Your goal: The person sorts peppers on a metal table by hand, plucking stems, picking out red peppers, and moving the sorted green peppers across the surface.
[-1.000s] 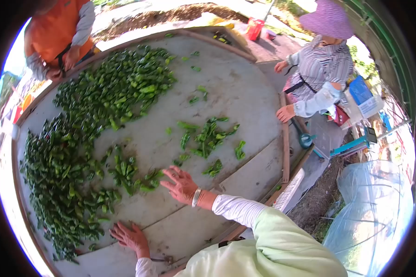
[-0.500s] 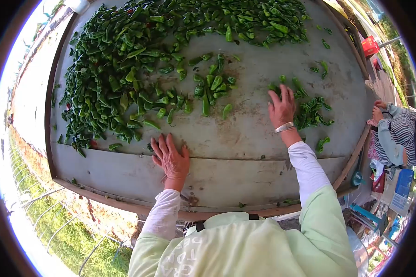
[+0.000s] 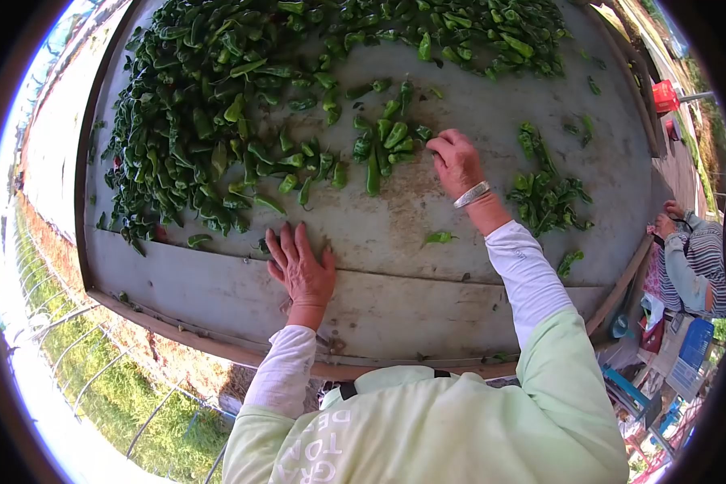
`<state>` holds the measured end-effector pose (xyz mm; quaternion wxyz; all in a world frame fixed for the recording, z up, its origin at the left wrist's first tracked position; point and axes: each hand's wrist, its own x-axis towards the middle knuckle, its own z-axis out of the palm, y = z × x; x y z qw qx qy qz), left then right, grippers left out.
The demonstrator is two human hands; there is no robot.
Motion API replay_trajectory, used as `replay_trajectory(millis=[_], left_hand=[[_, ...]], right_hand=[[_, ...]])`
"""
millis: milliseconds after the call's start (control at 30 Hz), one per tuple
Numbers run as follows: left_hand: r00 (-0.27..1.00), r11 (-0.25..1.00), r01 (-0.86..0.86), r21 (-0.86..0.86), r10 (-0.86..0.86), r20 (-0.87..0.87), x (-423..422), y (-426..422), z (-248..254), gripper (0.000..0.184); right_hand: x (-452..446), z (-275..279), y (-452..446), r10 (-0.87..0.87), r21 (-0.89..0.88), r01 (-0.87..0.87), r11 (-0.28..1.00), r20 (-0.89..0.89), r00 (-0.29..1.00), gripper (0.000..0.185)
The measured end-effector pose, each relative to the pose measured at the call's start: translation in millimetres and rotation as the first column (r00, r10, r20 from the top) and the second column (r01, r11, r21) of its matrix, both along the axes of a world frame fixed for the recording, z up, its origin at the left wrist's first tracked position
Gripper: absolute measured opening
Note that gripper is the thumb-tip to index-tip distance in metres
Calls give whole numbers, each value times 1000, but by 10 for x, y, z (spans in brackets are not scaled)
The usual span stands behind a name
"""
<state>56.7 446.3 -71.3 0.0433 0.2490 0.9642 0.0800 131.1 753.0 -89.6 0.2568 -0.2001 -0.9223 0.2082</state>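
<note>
A grey table (image 3: 379,298) bears a large heap of green peppers (image 3: 194,121) at its left and back. My left hand (image 3: 305,270) lies flat on the table with fingers spread, just below the heap's edge. My right hand (image 3: 457,167), with a silver bracelet, is closed beside a small cluster of peppers (image 3: 387,137); what its curled fingers hold, if anything, is hidden. To its right lies a bunch of wrinkled peppers (image 3: 548,198). A single bright green pepper (image 3: 439,237) lies below my right hand.
Wooden edging (image 3: 194,342) borders the table. At the right edge stands another person (image 3: 690,262) in a striped top. A blue container (image 3: 696,344) is near that person, and a red object (image 3: 665,97) lies beyond the back right corner.
My right hand has moved left from the wrinkled peppers towards the middle cluster, and its fingers have closed. A single pepper now lies below it. My left hand has stayed nearly still.
</note>
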Motion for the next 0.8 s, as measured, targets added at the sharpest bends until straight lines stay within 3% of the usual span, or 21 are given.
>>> replay_trajectory(millis=[67,100,133,167,200,233,267,333,433,500,533,633,700,800], left_hand=[[1000,1000,5,4,-5,-1,5,-12,11,67],[1000,1000,-1,-13,1,3,8,-16,18,67],[1000,1000,-5,-22,5,6,0,12,12,67],[1000,1000,-3,-16,3,8,3,21,8,67],[1000,1000,-2,-19,2,-2,5,14,7,68],[1000,1000,-3,-22,3,-13,7,16,3,68],[1000,1000,-3,-23,3,-12,5,27,-4,68],[1000,1000,5,-18,-5,-5,-2,6,2,68],[1000,1000,-1,-26,1,-10,-4,1,-20,68],[1000,1000,0,-24,0,-12,-2,-1,-26,68],[1000,1000,-1,-21,0,-13,-4,-3,-26,68],[1000,1000,2,-11,-2,-20,-5,-4,-30,68],[1000,1000,0,-12,-1,-10,-5,3,-16,68],[1000,1000,-8,-20,8,6,-7,34,41,67]], right_hand=[[40,-45,80,25,-155,-33,987,-58,998,17],[36,-23,79,25,-153,-33,988,-58,998,17],[53,10,96,-65,-594,20,804,-55,996,16],[98,41,97,-143,-900,55,432,-8,990,17],[114,112,54,-145,-898,61,435,-4,989,17],[78,206,-36,-207,-995,-97,36,-102,973,20],[13,254,-142,-301,-893,-272,-358,-166,939,25],[-171,224,-413,-154,-845,-290,-450,-247,957,36],[-530,293,-957,-5,-844,-243,-478,-274,962,49],[-679,290,-1167,74,-872,-86,-482,-138,988,60],[-694,260,-1143,74,-872,-86,-482,-139,988,60],[-695,204,-945,43,-905,-178,-386,-210,977,67],[-489,214,-702,-214,-910,-213,-357,-142,967,67],[-16,103,-185,-424,-880,-340,-332,-182,887,60]])
